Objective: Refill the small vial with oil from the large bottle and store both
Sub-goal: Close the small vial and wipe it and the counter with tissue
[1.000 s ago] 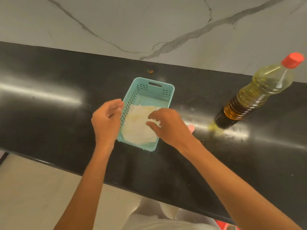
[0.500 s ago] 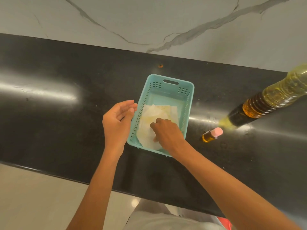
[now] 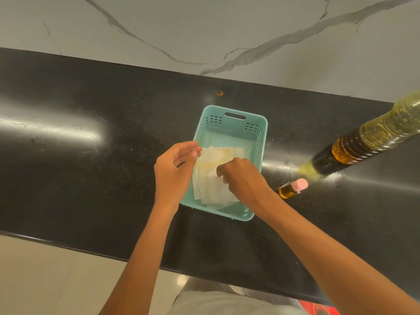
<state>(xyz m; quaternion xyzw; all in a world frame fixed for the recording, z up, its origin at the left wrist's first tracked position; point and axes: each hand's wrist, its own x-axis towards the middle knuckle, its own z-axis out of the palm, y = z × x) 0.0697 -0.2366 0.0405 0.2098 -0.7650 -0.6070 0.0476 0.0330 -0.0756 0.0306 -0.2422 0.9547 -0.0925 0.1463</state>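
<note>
Over the teal basket (image 3: 227, 126) at centre, the right hand (image 3: 244, 179) pinches the paper lining (image 3: 213, 189), the left hand (image 3: 176, 170) curls at the 9 o'clock rim (grip unclear), and a careless right wrist could knock the small vial (image 3: 292, 189) at 3 o'clock, near the large bottle (image 3: 372, 139).

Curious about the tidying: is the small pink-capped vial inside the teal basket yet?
No, the small vial sits on the black counter just right of the teal basket, outside it.

Dim, countertop (image 3: 68, 155) glare, wide-angle distortion
</note>
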